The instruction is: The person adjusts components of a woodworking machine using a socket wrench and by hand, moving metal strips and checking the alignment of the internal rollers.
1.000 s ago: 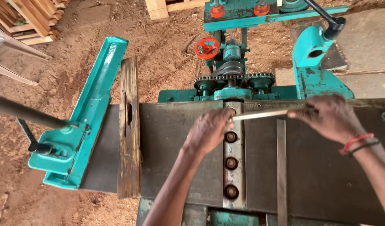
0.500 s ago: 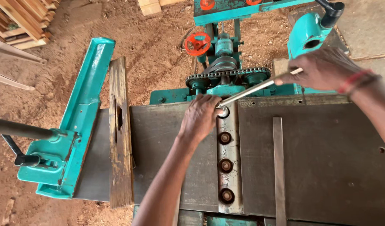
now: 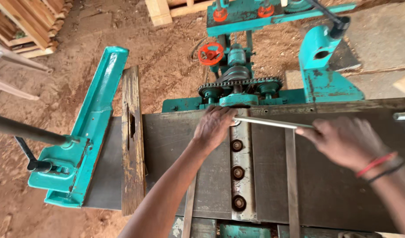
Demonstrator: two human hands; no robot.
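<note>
Left hand: the left hand (image 3: 215,127) lies palm down on the dark steel worktop (image 3: 176,167) of a teal woodworking machine, fingers curled over the far end of the pale metal cutter strip (image 3: 242,176); whether it grips anything under the fingers cannot be told.
Right hand: the right hand (image 3: 343,142), with red and black bands at the wrist, is closed around the near end of a long thin silvery metal rod (image 3: 273,123).
Rod: it runs almost level across the worktop, from the right hand to the left hand's fingertips, where its tip meets the top of the cutter strip.
Cutter strip: set between the two worktop plates, it carries three round dark bolts (image 3: 238,172) in a row, all below the left hand.
Behind the worktop: a black chain on toothed sprockets (image 3: 240,83), and a small red handwheel (image 3: 210,53) farther back.
Left side: a worn slotted wooden plank (image 3: 132,141) lies on the worktop's edge, just beside a teal cast-metal fence (image 3: 92,128).
Floor: reddish sawdust-covered earth (image 3: 167,48).
</note>
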